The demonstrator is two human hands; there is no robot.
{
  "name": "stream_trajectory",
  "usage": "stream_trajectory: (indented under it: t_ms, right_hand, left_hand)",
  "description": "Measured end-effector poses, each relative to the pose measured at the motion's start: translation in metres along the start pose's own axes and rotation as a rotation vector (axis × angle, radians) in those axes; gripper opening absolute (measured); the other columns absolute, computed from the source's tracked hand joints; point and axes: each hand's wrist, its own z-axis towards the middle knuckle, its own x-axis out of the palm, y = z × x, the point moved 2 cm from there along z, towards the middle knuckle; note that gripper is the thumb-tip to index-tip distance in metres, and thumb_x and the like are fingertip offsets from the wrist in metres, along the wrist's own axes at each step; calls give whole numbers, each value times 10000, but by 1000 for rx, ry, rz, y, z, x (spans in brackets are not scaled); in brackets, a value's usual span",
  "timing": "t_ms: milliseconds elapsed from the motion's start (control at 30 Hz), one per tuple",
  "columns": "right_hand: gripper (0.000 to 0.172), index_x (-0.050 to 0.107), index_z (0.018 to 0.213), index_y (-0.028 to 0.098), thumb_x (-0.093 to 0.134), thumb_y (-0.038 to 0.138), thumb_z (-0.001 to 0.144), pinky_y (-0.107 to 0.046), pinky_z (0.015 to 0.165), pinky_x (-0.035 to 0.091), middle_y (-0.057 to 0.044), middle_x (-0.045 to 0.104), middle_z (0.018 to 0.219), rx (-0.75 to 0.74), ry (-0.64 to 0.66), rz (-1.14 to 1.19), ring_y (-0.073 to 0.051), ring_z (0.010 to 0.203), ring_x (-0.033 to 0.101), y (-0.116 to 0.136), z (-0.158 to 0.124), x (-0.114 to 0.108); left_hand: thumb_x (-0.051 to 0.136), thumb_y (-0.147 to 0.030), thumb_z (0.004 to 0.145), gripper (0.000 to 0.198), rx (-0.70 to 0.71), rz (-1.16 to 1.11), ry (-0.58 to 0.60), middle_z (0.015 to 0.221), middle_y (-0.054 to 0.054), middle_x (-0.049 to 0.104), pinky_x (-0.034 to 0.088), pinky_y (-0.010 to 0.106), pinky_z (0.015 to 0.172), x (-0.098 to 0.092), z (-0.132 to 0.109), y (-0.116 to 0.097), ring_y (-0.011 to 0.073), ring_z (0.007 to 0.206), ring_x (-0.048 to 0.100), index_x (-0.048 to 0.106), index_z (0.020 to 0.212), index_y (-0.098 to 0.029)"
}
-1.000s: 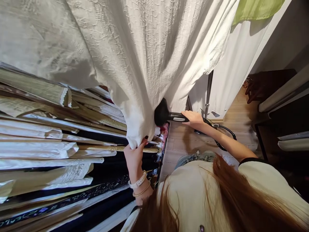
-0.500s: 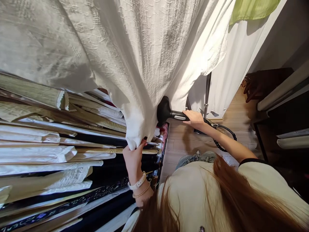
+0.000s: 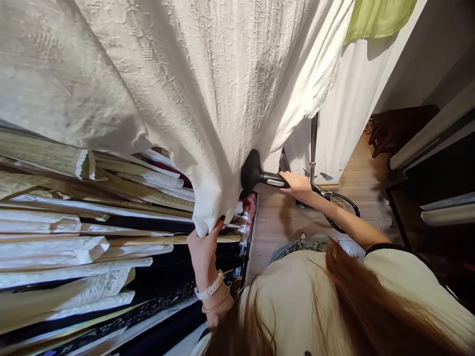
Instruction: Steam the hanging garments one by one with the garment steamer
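Note:
A large white textured garment [image 3: 222, 89] hangs in front of me, its lower part drawn into folds. My left hand [image 3: 204, 247] is closed on the bottom edge of this cloth and pulls it taut toward me. My right hand [image 3: 297, 187] wraps round the ribbed handle of a black garment steamer [image 3: 252, 172]. The steamer's wide head is against the cloth, a little above and right of my left hand. From its handle a black hose [image 3: 345, 198] loops back behind my right forearm.
Several garments [image 3: 85, 247] hang packed in a row at the left. A metal pole [image 3: 313, 148] stands behind the white cloth, near a white curtain [image 3: 341, 113]. Green fabric [image 3: 378, 20] hangs at the upper right. A dark wooden stool [image 3: 401, 126] stands farther right on the plank floor [image 3: 272, 227].
The view has shifted slightly, so the background sits a little more to the left. Both hands keep their grips, and the steamer head stays at nearly the same spot on the cloth.

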Motion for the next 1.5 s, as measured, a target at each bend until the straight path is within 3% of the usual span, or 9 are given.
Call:
stream_trajectory:
  t_ms: [500, 733, 833, 933, 1067, 1233, 1333, 1500]
  right_hand:
    - [524, 582, 1374, 179, 728, 384, 915, -318, 764, 470, -81, 719, 1128, 30, 7, 3, -237, 1008, 662, -10, -8, -2]
    - [529, 579, 1393, 189, 709, 381, 918, -325, 826, 509, -82, 725, 1163, 64, -10, 20, -249, 1031, 678, -18, -12, 11]
    - [507, 597, 1370, 192, 707, 335, 896, -314, 813, 525, -83, 727, 1193, 161, -23, 52, -252, 1046, 687, -31, -27, 19]
    - [475, 622, 1332, 188, 681, 334, 883, -305, 833, 533, -94, 717, 1245, 314, -145, 115, -258, 1090, 691, -45, -60, 19]
    - [485, 638, 1273, 218, 673, 432, 839, -328, 811, 532, -87, 731, 1196, 609, -317, 246, -272, 1031, 706, -53, -117, 6]
    - [591, 626, 1243, 212, 704, 547, 763, -374, 799, 513, -73, 736, 1015, 971, -559, 299, -264, 888, 669, -47, -167, -19]
    - [572, 633, 1186, 189, 720, 538, 742, -363, 821, 501, -55, 703, 958, 1062, -726, 314, -228, 856, 629, -40, -183, -37]
    - [507, 622, 1091, 168, 736, 507, 732, -333, 794, 485, -39, 645, 917, 1172, -959, 338, -194, 822, 586, -36, -210, -66]
  left_hand:
    - [876, -419, 459, 519, -52, 21, 32, 795, 77, 697, 454, 350, 695, 1, -1, -2, 223, 755, 597, 731, 833, -90]
    - [888, -365, 444, 512, -67, -44, 59, 778, 62, 695, 457, 331, 698, 4, 1, 3, 193, 724, 589, 750, 844, -76]
    - [891, -350, 450, 505, -59, -91, 60, 790, 60, 702, 483, 329, 709, 9, 3, 5, 185, 725, 597, 751, 856, -84]
    - [891, -321, 456, 460, -79, -167, 100, 792, 58, 705, 502, 321, 683, 22, 10, 14, 174, 704, 597, 741, 828, -96]
    - [886, -283, 482, 442, -136, -355, 138, 864, 50, 713, 500, 280, 628, 62, 26, 35, 164, 733, 620, 721, 867, -140]
    - [827, -188, 623, 371, -242, -648, 270, 1069, 43, 714, 513, 230, 680, 144, 49, 53, 145, 881, 654, 704, 971, -217]
    - [804, -139, 696, 391, -250, -779, 375, 1161, 40, 698, 541, 236, 771, 196, 58, 52, 137, 956, 655, 690, 1054, -248]
    - [726, -111, 830, 206, -358, -885, 470, 1041, 52, 690, 547, 275, 951, 268, 63, 33, 106, 941, 656, 663, 1009, -192]
